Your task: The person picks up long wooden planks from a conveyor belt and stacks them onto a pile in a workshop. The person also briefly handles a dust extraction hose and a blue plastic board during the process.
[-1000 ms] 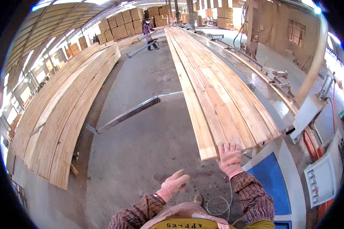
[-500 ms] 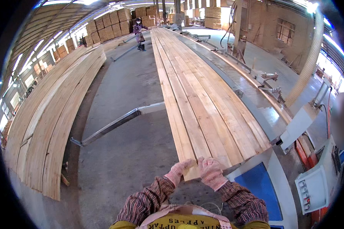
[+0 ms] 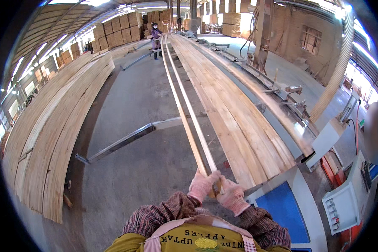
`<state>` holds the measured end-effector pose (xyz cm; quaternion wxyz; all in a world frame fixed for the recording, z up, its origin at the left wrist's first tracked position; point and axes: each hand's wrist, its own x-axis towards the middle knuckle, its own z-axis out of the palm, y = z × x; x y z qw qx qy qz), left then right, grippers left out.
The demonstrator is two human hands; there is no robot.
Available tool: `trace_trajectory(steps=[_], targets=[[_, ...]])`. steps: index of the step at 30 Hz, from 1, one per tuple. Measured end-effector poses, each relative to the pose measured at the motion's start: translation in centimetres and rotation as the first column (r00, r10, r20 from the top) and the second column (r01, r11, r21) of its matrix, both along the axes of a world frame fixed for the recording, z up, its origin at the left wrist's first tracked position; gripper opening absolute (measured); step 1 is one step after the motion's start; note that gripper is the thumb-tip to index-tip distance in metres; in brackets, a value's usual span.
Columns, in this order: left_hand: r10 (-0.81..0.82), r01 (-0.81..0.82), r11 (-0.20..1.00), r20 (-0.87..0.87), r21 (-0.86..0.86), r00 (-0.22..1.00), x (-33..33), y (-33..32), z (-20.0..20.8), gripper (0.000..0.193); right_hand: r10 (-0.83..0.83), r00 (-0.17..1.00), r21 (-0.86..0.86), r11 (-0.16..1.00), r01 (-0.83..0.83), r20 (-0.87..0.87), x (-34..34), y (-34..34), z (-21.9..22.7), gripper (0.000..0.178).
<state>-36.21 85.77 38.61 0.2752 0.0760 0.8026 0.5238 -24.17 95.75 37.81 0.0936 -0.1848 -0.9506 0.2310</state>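
Two long pale wooden boards, a left board (image 3: 182,107) and a right board (image 3: 190,109), are tipped up on edge and run away from me side by side with a narrow gap. My left hand (image 3: 200,185), in a pink glove, is closed round their near end. Against the same end, my right hand (image 3: 232,195), gloved alike, is closed too; its fingertips are partly hidden. To the right, several wider boards (image 3: 239,138) lie flat in a row, apart from the pair. At the far end a co-worker (image 3: 156,38) stands by the boards' other ends.
A stack of long planks (image 3: 67,126) lies on the left. A metal support arm (image 3: 126,140) crosses the floor below the boards. On the right are a machine rail (image 3: 281,113), a control box (image 3: 343,201) with knobs, and a blue panel (image 3: 281,214) in a white frame.
Two boards at the row's left edge have come away from the others and turned from flat onto edge. Both my hands have closed on their near end. The co-worker stands closer to the boards.
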Motion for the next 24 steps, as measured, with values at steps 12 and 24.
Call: trace_trajectory(steps=[12, 24], targets=[[-0.025, 0.026, 1.000, 0.056, -0.007, 0.998, -0.1, 2.7, 0.3, 0.088, 0.045, 0.991, 0.018, 0.999, -0.043, -0.128, 3.3, 5.3, 4.6, 0.062], [-0.060, 0.040, 0.983, -0.106, -0.179, 0.993, -0.2, 2.7, 0.7, 0.093, 0.066, 0.993, 0.393, 0.919, -0.021, -0.099, 2.5, 5.3, -1.3, 0.054]])
